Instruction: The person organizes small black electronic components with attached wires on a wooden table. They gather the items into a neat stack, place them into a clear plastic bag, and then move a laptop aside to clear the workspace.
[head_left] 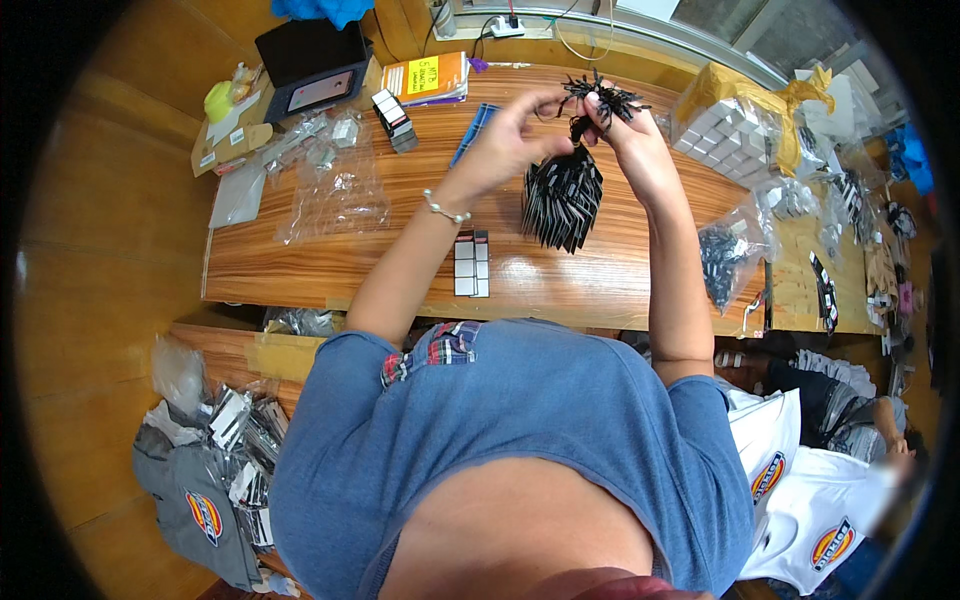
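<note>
A bunch of black hang tags [562, 203] dangles over the wooden table, fanned out below a dense tuft of black strings [607, 104]. My right hand [628, 135] is closed around the strings, thumb on top, and bears the bunch. Just left of it, my left hand [513, 140] reaches to the tuft with thumb and forefinger apart. Its fingertips touch or nearly touch the strings; whether any strand is caught between them I cannot make out. Small black-and-white labels or boxes [472, 266] lie nearer to me on the table.
A black-and-white stack [395, 121], clear plastic bags [335, 195] and notebooks [428, 78] lie left of my hands. At the right are a yellow-taped pack of white boxes [725, 128] and a bag of black pieces [722, 262]. Another person's hand [897, 447] shows at lower right.
</note>
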